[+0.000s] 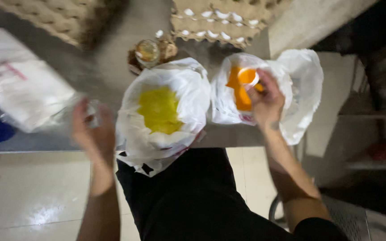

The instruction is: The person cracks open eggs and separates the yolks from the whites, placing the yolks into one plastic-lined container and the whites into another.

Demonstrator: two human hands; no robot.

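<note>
Dark-clothed lap (193,201) sits before a grey surface (112,53) bearing egg trays (220,22), a flat white packet with red print (23,85) at left, and two white bags: one (161,111) of yellow liquid, one (242,89) of orange yolks. Right hand (266,102) pinches a small cup (248,76) over the yolks. Left hand (92,129), blurred, curls around something clear (92,114) beside the packet.
</note>
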